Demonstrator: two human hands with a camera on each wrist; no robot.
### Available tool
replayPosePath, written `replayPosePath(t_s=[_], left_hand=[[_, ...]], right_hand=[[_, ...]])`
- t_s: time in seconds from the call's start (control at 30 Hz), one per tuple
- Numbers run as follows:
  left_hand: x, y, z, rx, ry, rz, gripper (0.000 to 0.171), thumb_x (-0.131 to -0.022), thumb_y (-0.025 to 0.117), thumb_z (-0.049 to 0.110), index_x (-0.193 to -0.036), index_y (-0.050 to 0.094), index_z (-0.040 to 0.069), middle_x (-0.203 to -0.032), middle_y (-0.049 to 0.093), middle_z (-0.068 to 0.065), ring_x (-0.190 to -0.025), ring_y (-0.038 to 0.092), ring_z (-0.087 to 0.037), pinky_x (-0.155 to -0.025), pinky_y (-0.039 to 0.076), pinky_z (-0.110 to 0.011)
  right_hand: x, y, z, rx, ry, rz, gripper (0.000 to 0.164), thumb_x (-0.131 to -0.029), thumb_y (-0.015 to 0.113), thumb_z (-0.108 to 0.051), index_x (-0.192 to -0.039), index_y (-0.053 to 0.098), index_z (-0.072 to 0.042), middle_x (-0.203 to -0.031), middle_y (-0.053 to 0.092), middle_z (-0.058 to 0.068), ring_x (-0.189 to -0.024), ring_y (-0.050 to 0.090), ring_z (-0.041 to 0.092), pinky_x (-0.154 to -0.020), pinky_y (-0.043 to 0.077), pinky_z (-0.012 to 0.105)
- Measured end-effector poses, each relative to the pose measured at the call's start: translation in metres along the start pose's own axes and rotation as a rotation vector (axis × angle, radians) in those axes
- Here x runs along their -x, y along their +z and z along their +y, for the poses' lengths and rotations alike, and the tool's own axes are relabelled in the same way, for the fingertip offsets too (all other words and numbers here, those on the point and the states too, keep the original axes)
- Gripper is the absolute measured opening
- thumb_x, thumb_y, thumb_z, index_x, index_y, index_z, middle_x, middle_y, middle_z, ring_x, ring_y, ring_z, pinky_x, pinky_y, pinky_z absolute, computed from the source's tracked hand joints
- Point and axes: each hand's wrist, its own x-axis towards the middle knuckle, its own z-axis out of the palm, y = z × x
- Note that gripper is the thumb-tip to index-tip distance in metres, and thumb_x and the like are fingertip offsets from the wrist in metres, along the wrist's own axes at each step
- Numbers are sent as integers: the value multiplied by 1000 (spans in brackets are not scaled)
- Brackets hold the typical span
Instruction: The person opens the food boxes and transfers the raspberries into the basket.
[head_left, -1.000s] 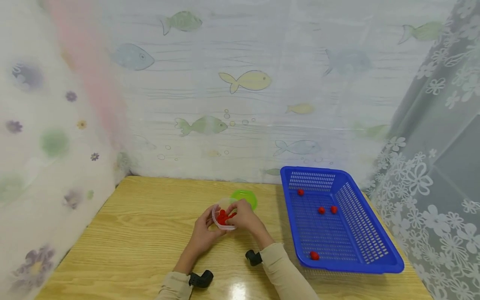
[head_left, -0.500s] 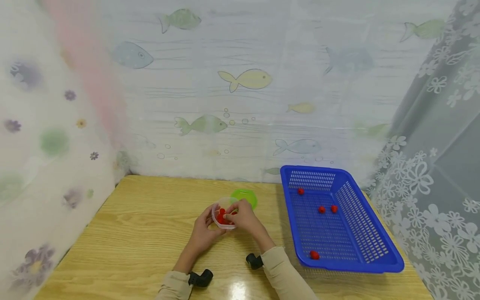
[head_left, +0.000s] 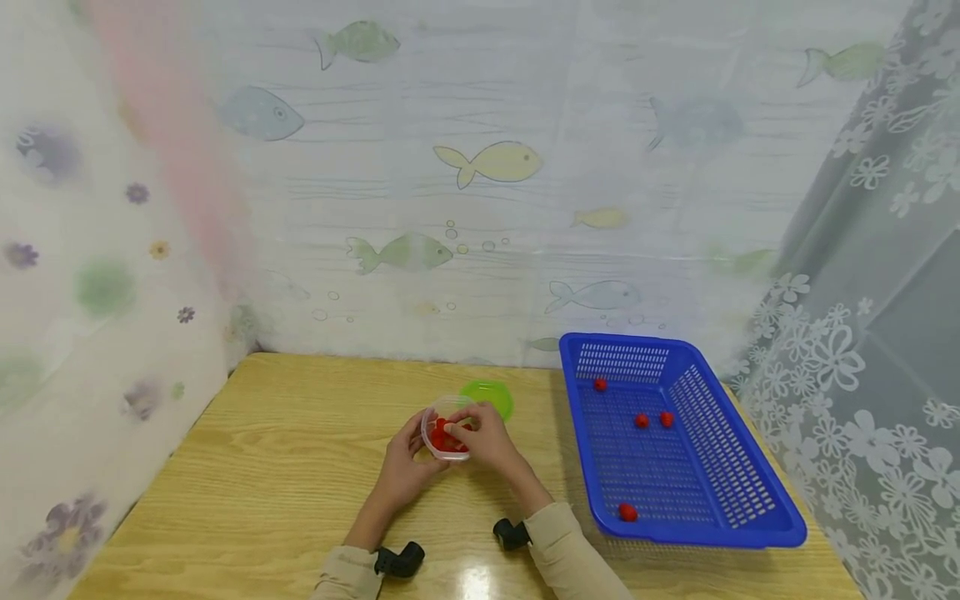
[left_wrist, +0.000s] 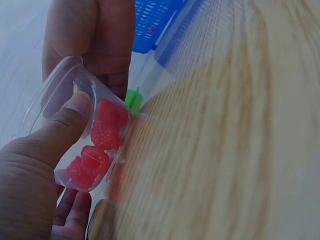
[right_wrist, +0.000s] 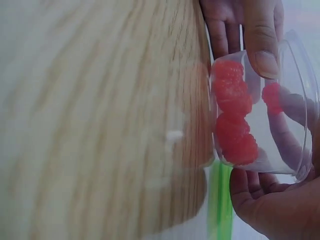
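Note:
My left hand [head_left: 405, 471] holds a clear plastic container [right_wrist: 262, 150] from its left side, thumb against the wall. Red raspberries [left_wrist: 90, 165] lie in the bottom of the container. Inside the rim are the fingertips of my right hand [head_left: 491, 442]. Seen through the clear wall in the right wrist view, they pinch one raspberry [right_wrist: 271, 97] above the others. From the head view, the right hand hides part of the container. A green lid [head_left: 497, 402] lies on the table just behind the container.
A blue perforated basket [head_left: 705, 533] stands on the right of the wooden table [head_left: 285, 433]. Several raspberries [head_left: 642, 422] lie scattered on its floor. A fish-patterned curtain [head_left: 487, 208] hangs behind the table, and a sheer flowered curtain [head_left: 847, 433] is at the right.
My right fingertips have shifted slightly within the container, and a raspberry now shows between them. My left hand and the container stay almost in place; the basket and lid are unmoved.

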Motion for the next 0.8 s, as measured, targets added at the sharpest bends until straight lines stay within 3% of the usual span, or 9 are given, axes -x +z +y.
replayPosePath(t_s=[0.2,0.43,0.53,0.67,0.8], left_hand=[[2,0,-1,17,1,8,86,-81,86,4,-154,41,5,-152,50,-18,-139,49,-35,-113,44,-45],[3,2,-1,16,-14,22,85,-80,87,4,-153,44,7,-150,52,-19,-136,53,-35,-109,47,-45],[3,2,0,18,-19,23,85,-80,87,4,-153,44,6,-149,52,-19,-135,54,-35,-109,49,-44],[3,3,0,19,-14,21,85,-80,87,3,-153,44,6,-149,51,-19,-134,55,-35,-108,49,-44],[4,3,-1,9,-7,24,85,-78,88,3,-152,45,5,-149,53,-19,-133,55,-35,-108,48,-46]], right_hand=[[4,-2,3,-81,-30,-21,15,-100,67,-15,-104,72,-1,-118,58,18,-88,65,21,-75,61,32],[9,-7,4,-153,-33,-20,19,-101,65,-14,-107,70,2,-142,55,26,-118,63,43,-91,60,46],[10,-9,5,-175,-20,-20,19,-101,64,-15,-108,70,3,-146,53,26,-129,56,45,-99,56,51],[13,-12,3,-196,19,-6,21,-102,63,-16,-110,70,2,-147,53,24,-141,44,44,-112,42,60],[16,-14,1,-253,58,16,28,-104,60,-18,-116,68,6,-147,53,24,-144,40,43,-117,36,60]])
